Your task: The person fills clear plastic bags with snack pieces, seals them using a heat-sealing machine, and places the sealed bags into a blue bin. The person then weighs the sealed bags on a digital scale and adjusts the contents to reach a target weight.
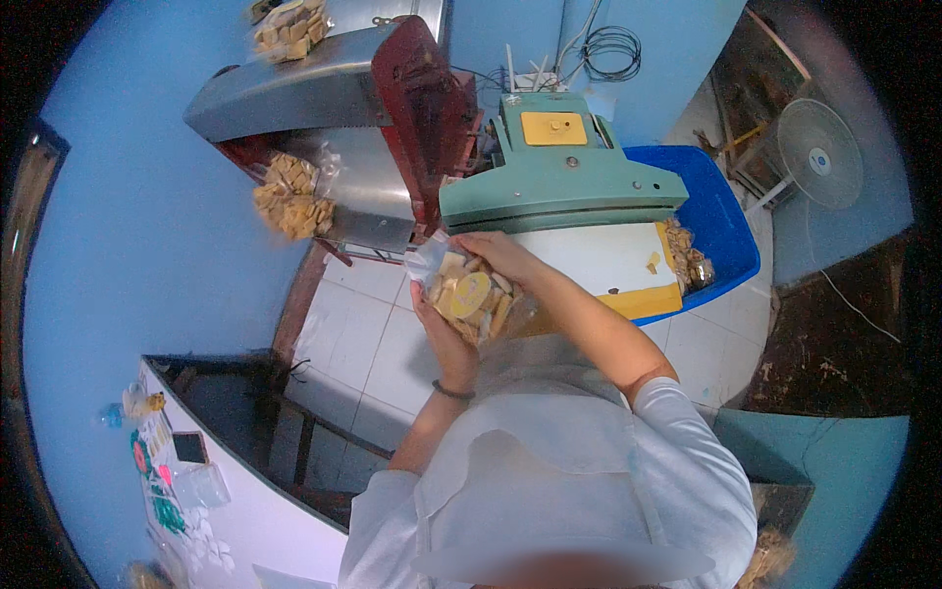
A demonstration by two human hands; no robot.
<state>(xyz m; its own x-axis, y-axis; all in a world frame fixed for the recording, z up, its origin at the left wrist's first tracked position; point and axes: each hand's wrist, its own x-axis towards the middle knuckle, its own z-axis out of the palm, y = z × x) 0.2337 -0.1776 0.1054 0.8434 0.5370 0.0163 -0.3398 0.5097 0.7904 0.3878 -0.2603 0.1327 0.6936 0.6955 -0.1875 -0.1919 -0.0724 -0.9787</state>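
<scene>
Bag of pale snack chunks (469, 306), in clear plastic with a yellow oval label (474, 289), is held raised between both hands, just in front of the left end of a green sealing machine (564, 201) and near its white plate (601, 257). Its lower left side is cupped by the left hand (448, 342), the fingers being curved along the film; its upper edge is gripped by the right hand (500, 257), whose fingers are bent in narrowly over the plastic. How far the fingers reach behind the bag cannot be told.

A fairly light load is to be expected, limp in the film but lumpy where the chunks are packed. The plastic looks smooth and may slip if it is pinched lightly. The chunks look dry and could be cracked or crumbled by hard squeezing, so the filled body is best supported broadly from below. Only the loose film at the bag's mouth (424, 258) should be pinched firmly and drawn flat, since nothing breakable appears to be held there. Whether the mouth is sealed cannot be made out.
</scene>
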